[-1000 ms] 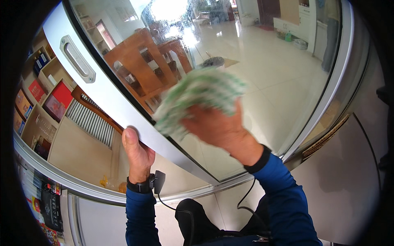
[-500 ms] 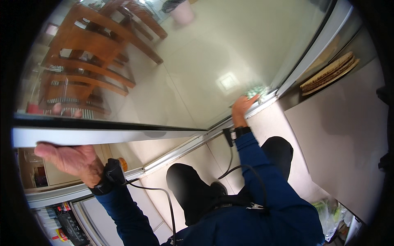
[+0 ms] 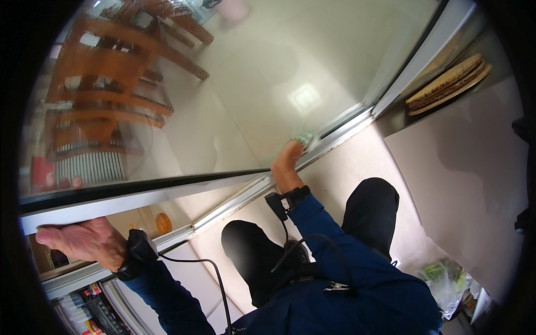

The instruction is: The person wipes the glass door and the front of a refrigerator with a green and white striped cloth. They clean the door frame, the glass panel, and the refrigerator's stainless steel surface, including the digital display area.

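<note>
Right hand [image 3: 287, 164] lower on glass door [image 3: 251, 84], still pressing green cloth [image 3: 303, 138]

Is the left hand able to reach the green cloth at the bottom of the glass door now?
Probably not: the left hand grips the door frame far to the left, while the green cloth lies under the right hand.

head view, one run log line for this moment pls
left hand: grips door frame edge | right hand: presses green cloth on glass door bottom near track | person crouched
</note>
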The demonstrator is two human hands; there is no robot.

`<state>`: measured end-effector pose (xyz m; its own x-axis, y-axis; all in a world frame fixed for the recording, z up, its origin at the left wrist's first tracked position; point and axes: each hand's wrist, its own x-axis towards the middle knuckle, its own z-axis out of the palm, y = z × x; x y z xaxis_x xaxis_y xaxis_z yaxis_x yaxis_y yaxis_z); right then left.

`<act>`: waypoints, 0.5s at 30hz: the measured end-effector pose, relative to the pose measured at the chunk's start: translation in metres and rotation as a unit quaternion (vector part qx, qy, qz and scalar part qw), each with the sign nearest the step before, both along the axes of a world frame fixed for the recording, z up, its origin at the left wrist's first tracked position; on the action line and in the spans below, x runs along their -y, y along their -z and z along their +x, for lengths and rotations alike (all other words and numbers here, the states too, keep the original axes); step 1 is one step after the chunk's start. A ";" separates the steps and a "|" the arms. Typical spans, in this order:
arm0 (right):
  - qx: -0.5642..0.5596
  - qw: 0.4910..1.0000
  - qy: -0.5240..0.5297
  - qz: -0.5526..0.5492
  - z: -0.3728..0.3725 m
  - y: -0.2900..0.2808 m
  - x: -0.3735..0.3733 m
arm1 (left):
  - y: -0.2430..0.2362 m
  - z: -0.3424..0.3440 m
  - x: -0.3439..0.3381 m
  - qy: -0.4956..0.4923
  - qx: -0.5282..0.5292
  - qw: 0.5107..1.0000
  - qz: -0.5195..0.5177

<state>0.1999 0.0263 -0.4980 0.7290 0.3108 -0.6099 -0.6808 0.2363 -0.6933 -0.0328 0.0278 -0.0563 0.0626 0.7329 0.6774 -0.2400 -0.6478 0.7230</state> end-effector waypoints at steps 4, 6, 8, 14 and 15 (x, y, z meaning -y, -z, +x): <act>0.525 0.846 -0.006 -0.087 0.007 -0.084 0.007 | -0.002 -0.004 -0.001 -0.036 -0.005 0.999 0.026; 0.614 0.787 -0.060 -0.002 -0.010 -0.106 0.023 | -0.003 -0.002 0.000 -0.072 -0.043 0.996 0.036; 0.630 0.766 -0.121 0.038 -0.033 -0.105 0.031 | -0.003 0.004 0.002 -0.047 -0.027 0.998 0.006; 0.573 0.682 -0.426 -0.159 -0.052 -0.003 0.058 | 0.004 0.037 0.012 -0.131 -0.005 0.991 0.003; 0.443 0.738 -0.472 -0.192 -0.058 0.012 0.058 | 0.003 0.042 0.012 0.030 -0.008 1.000 -0.002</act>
<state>0.1422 -0.0312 -0.5099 0.4642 0.8632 -0.1986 0.3440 -0.3823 -0.8576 0.0093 0.0160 -0.0596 0.1164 0.7299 0.6736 -0.2667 -0.6303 0.7291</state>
